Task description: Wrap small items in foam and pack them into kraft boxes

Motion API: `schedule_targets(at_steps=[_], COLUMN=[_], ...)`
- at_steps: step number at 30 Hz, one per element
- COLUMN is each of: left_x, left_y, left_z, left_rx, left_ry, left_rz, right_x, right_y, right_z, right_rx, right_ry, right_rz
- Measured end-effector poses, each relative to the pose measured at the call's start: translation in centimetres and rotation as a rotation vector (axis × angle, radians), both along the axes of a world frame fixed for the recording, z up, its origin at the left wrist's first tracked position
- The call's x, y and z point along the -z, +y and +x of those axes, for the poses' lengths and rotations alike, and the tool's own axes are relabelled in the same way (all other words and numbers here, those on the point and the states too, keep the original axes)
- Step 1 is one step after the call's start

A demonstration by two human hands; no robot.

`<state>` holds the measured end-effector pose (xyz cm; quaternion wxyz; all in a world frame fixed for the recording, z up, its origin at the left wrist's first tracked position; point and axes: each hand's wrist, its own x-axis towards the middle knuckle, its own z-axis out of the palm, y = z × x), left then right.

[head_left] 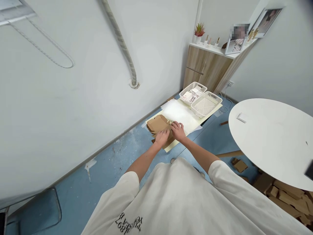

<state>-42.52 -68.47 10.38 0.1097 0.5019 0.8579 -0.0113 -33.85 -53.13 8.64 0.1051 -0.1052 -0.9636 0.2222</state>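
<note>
One cardboard box (158, 124), under both hands (170, 134), partly unfolded

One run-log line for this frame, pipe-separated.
left hand: on cardboard | right hand: on cardboard | baskets: beyond hands

Black print stood on the front of the white shirt (171, 195), low in the head view and broken up by folds. Clearest part of the print (128, 223): the digits "897", with a mark just before them (possibly a 1, too warped to be sure). Capitals ran beside the digits; "EA B" and "YO" could be made out, the rest bent out of reading. Packets (191, 96) in one white basket (181, 98) also bore dark and reddish print, too small to read.
</note>
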Motion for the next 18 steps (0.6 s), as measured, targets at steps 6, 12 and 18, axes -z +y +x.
schedule_targets(at_steps=[6,12,18], left_x=[-1.5,-3.9,-7.5], left_y=[-0.1,1.7,6.7], left_z=[1.2,2.3,4.5], left_rx=[-0.001,0.002,0.098], left_ry=[0.03,0.059,0.113], left_rz=[0.112,0.209,0.373], right_x=[-2.1,-4.6,-8.2], right_y=[1.2,4.1,8.9], right_z=[-0.8,-0.5,2.7], right_rx=[-0.072,-0.047,0.108], right_ry=[0.043,0.062,0.185], right_rz=[-0.04,-0.013,0.078])
